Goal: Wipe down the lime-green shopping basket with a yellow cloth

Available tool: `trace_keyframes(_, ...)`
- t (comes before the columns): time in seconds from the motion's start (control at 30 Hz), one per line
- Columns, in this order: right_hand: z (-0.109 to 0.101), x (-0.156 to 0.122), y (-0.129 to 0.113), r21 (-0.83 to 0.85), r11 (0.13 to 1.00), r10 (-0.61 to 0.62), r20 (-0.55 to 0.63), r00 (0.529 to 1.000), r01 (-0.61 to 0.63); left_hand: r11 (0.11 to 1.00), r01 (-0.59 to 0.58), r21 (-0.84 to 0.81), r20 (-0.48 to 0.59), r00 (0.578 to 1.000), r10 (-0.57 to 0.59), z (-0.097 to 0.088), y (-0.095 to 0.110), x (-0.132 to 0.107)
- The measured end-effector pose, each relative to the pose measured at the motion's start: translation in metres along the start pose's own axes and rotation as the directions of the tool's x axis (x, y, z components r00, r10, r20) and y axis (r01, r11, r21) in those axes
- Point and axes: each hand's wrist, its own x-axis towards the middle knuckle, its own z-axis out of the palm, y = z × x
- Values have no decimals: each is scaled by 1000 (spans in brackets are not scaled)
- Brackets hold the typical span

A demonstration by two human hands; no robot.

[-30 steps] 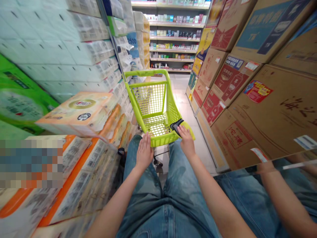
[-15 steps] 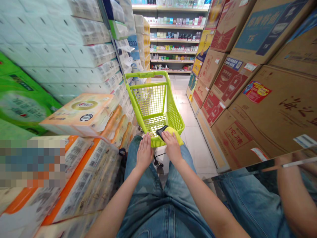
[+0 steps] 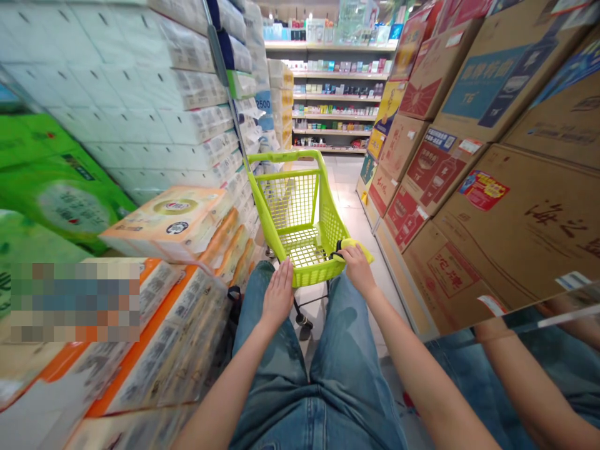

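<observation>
While we stand over the cart, right grip [image 3: 357, 270]: half closed, fingers curled down onto a yellow cloth [image 3: 356, 249] that lies on the cart's right rim, with a small black object [image 3: 338, 249] just beside it, on the side toward the other hand.
Left grip [image 3: 277, 295]: open, palm down and fingers spread, holding nothing, fingertips at the near rim of a lime-green shopping cart [image 3: 307, 279].
Handling: we judge it best to keep the right fingers over the cloth with even pressure and the left palm flat and light, so neither hand tips the cart.
Below the grips: our blue jeans [image 3: 328, 375].
Left of the left grip: stacked packs of tissue [image 3: 159, 350].
Right of the right grip: brown cardboard cartons [image 3: 515, 231], with a mirror strip [image 3: 515, 362] below them reflecting arms and jeans.
Ahead of the grips: past the cart, store shelves [image 3: 332, 94] of small packaged goods.
</observation>
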Motion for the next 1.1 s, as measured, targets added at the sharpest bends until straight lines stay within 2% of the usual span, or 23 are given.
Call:
trace_keyframes(0.27,-1,-5,8,-7,999,46,-35,998,-46,999,16,32,-15,1000,-15,7,7,16)
trace_keyframes(0.47,5,1,-1,7,991,135,-65,989,-134,1000,20,12,-4,1000,-20,14,-7,39)
trace_keyframes(0.67,19,18,-19,34,980,197,-91,976,-195,998,48,-30,19,999,-48,25,-38,70)
trace_keyframes(0.8,30,38,-38,23,973,230,-74,970,-229,986,120,-114,93,990,-109,33,-66,100)
trace_keyframes(0.87,37,52,-49,20,967,256,-55,965,-255,971,181,-157,134,978,-161,41,-81,118)
trace_keyframes(1.1,66,96,-95,11,961,276,4,961,-276,916,356,-185,119,933,-339,78,-120,176)
